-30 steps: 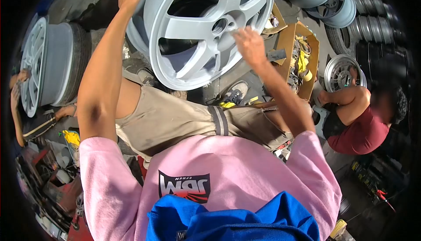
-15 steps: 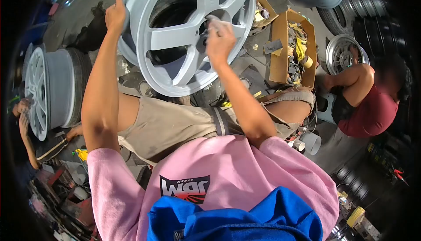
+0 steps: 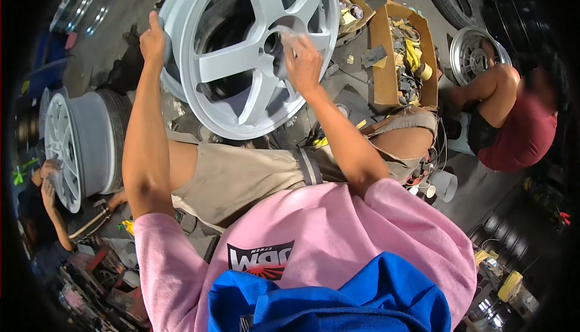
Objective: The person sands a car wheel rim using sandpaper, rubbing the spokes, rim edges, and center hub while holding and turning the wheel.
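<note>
A large pale grey alloy wheel rim (image 3: pixel 228 62) with broad spokes stands tilted in front of me, a dark tyre showing through its openings. At its outer left edge, my left hand (image 3: pixel 152 41) is closed around the rim's barrel, thumb pointing up. My right hand (image 3: pixel 304 63) is at the hub, fingers pinched on a thin, pale, dusty piece of sandpaper (image 3: pixel 281 32), as far as I can make out. That piece lies against the spokes beside the centre hole. The fingertips of my right hand are slightly blurred.
A cardboard box (image 3: pixel 382 60) of sanding scraps stands right of the rim, a smaller box (image 3: pixel 350 9) behind it. A person in a dark red shirt (image 3: pixel 525 129) sits at the right by a silver wheel (image 3: pixel 474 54). Another person's hands (image 3: pixel 48 181) touch a grey wheel (image 3: pixel 63 145) at left.
The view has shifted a little, moving the rim slightly left in the picture. My right hand stays near the hub with the sandpaper; my left hand keeps its hold on the rim.
</note>
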Action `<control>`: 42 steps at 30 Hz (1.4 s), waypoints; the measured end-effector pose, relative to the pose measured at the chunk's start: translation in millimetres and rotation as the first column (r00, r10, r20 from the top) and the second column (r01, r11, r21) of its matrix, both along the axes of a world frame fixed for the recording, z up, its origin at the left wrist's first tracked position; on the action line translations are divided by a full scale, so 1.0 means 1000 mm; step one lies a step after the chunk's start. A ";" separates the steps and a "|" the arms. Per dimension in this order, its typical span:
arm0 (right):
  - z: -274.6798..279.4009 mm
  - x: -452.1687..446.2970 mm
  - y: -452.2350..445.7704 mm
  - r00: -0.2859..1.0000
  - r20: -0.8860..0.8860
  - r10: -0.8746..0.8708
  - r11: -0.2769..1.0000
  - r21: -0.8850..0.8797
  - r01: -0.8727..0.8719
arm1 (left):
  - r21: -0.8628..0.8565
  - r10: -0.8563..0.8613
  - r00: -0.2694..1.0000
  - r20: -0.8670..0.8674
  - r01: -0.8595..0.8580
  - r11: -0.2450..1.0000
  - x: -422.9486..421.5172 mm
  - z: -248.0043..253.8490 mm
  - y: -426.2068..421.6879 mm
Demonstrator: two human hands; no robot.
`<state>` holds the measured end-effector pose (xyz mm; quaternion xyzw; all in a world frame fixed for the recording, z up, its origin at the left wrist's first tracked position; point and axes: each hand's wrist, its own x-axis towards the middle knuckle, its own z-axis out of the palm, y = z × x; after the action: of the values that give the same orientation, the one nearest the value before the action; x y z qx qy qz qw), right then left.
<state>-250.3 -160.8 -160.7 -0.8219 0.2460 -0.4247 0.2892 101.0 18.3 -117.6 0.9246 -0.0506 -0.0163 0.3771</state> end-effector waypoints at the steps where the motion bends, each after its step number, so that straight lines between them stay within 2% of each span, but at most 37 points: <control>1: -0.012 -0.008 0.007 0.998 -0.059 -0.006 0.998 0.060 0.009 | -0.005 -0.003 1.000 0.011 0.003 1.000 0.002 0.004 -0.002; 2: -0.019 -0.016 0.013 0.992 -0.124 -0.006 0.992 0.124 0.021 | -0.006 0.010 1.000 0.005 -0.010 1.000 0.000 0.005 -0.002; 6: -0.024 -0.031 0.014 0.979 -0.192 0.065 0.981 0.191 -0.027 | -0.033 -0.006 0.999 -0.034 0.005 0.999 -0.020 0.018 -0.003; 7: -0.031 -0.016 0.003 0.993 -0.095 -0.071 0.901 0.422 0.104 | -0.028 -0.005 0.999 -0.036 0.004 1.000 -0.016 0.013 -0.002; 8: -0.036 -0.001 -0.006 0.975 -0.028 -0.221 0.750 0.634 0.188 | -0.019 -0.009 1.000 -0.029 0.009 1.000 -0.007 0.006 -0.001; 9: -0.031 0.013 -0.007 0.976 -0.027 -0.216 0.750 0.636 0.184 | -0.010 -0.015 1.000 -0.023 0.015 1.000 -0.002 0.003 0.001; 10: -0.015 0.030 -0.008 0.946 0.108 -0.304 0.475 0.878 0.052 | -0.010 -0.016 1.000 -0.021 0.015 1.000 -0.004 0.005 0.002; 11: 0.007 0.046 -0.007 0.882 0.197 -0.429 0.156 0.977 -0.143 | -0.013 -0.019 0.999 -0.032 0.019 1.000 -0.007 0.007 0.001; 12: 0.042 0.054 0.007 0.854 0.235 -0.465 0.106 0.972 -0.209 | -0.018 -0.021 0.999 -0.042 0.020 1.000 -0.009 0.010 -0.001; 14: 0.051 0.051 0.021 0.800 0.419 -0.429 -0.045 0.875 -0.483 | -0.010 0.000 0.999 -0.032 0.000 1.000 -0.009 0.009 -0.003; 15: 0.050 0.040 0.029 0.823 0.460 -0.333 -0.062 0.860 -0.506 | 0.001 0.017 1.000 -0.025 -0.017 1.000 -0.008 0.008 -0.003; 16: 0.045 0.024 0.035 0.825 0.459 -0.329 -0.065 0.861 -0.504 | 0.001 0.022 0.999 -0.027 -0.022 1.000 -0.007 0.007 -0.003; 17: 0.036 0.004 0.038 0.949 0.313 0.043 0.172 0.933 -0.315 | 0.000 0.006 1.000 -0.023 -0.006 1.000 -0.006 0.007 -0.003; 18: 0.025 -0.013 0.035 0.936 0.024 0.351 0.450 0.872 -0.191 | 0.000 -0.008 1.000 -0.022 0.008 1.000 -0.006 0.005 -0.001; 19: 0.009 -0.028 0.025 0.934 0.017 0.356 0.448 0.874 -0.187 | 0.001 -0.002 1.000 -0.030 0.002 1.000 -0.009 0.005 -0.001; 20: -0.009 -0.041 0.009 0.869 -0.114 0.481 0.793 0.480 -0.376 | -0.001 -0.008 1.000 -0.024 0.008 1.000 -0.012 0.007 -0.001; 21: -0.017 -0.050 -0.009 0.812 -0.292 0.506 0.839 -0.054 -0.542 | -0.003 -0.015 1.000 -0.013 0.015 1.000 -0.012 0.010 -0.001; 22: -0.005 -0.056 -0.029 0.737 -0.575 0.355 0.827 -0.174 -0.534 | -0.007 -0.015 1.000 -0.012 0.014 1.000 -0.012 0.009 -0.001; 23: 0.008 -0.057 -0.052 0.606 -0.784 0.137 0.782 -0.290 -0.551 | -0.014 -0.034 0.999 -0.013 0.034 0.999 -0.009 0.007 -0.001; 25: 0.002 -0.039 -0.108 0.723 -0.676 0.140 0.678 -0.467 -0.568 | -0.018 -0.043 0.999 -0.015 0.043 0.999 -0.007 0.007 0.002; 26: 0.024 -0.030 -0.114 0.719 -0.684 0.122 0.701 -0.453 -0.550 | -0.022 -0.041 0.999 -0.013 0.041 0.999 -0.007 0.006 0.002; 28: 0.030 -0.022 -0.111 0.802 -0.585 0.123 0.653 -0.561 -0.509 | -0.025 -0.041 0.999 -0.012 0.041 0.999 -0.002 0.000 0.002; 29: 0.018 -0.027 -0.100 0.802 -0.585 0.121 0.654 -0.561 -0.507 | -0.021 -0.041 0.999 -0.024 0.041 0.999 0.001 -0.002 0.003; 31: -0.018 -0.045 -0.067 0.762 -0.646 0.039 0.784 -0.453 -0.425 | -0.023 -0.042 0.999 -0.031 0.041 0.999 0.004 -0.002 0.000; 32: -0.011 -0.048 -0.046 0.763 -0.645 0.041 0.781 -0.456 -0.427 | -0.032 -0.042 0.998 -0.037 0.041 0.999 0.003 0.000 -0.001; 33: 0.003 -0.053 -0.021 0.730 -0.647 0.220 0.898 -0.159 -0.411 | -0.039 -0.039 0.998 -0.046 0.037 0.999 0.001 0.001 0.002; 34: 0.015 -0.057 -0.006 0.703 -0.595 0.389 0.915 0.164 -0.368 | -0.033 -0.036 0.998 -0.051 0.035 0.999 -0.001 0.003 0.004; 35: 0.026 -0.060 -0.007 0.701 -0.597 0.391 0.915 0.169 -0.366 | -0.081 -0.057 0.993 -0.106 0.048 0.996 -0.003 0.007 0.005; 36: 0.038 -0.064 -0.013 0.659 -0.404 0.634 0.724 0.610 -0.322 | -0.131 -0.080 0.984 -0.157 0.059 0.990 -0.004 0.010 0.004; 37: 0.045 -0.068 -0.018 0.641 -0.117 0.759 0.349 0.903 -0.249 | -0.131 -0.080 0.984 -0.157 0.060 0.990 0.000 0.006 0.003; 38: 0.038 -0.077 -0.023 0.639 -0.117 0.761 0.350 0.903 -0.251 | -0.120 -0.089 0.993 -0.082 0.079 0.990 0.004 0.002 0.003; 39: 0.023 -0.089 -0.026 0.670 -0.283 0.687 0.627 0.698 -0.348 | -0.106 -0.092 0.996 -0.010 0.090 0.990 0.006 -0.002 0.007; 40: 0.020 -0.096 -0.027 0.719 -0.407 0.563 0.817 0.404 -0.411 | -0.105 -0.084 0.996 -0.013 0.082 0.991 -0.002 0.008 0.008; 41: 0.016 -0.104 -0.029 0.693 -0.563 0.450 0.890 0.350 -0.294 | -0.024 -0.139 0.978 0.152 0.145 0.989 -0.008 0.020 0.005; 42: 0.018 -0.106 -0.027 0.693 -0.564 0.450 0.890 0.350 -0.293 | 0.065 -0.205 0.928 0.311 0.195 0.979 -0.014 0.034 0.000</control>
<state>-356.2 -188.1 -142.4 -0.9085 0.2039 -0.0246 0.3641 87.3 17.9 -83.4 0.9114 -0.2038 0.0926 0.3454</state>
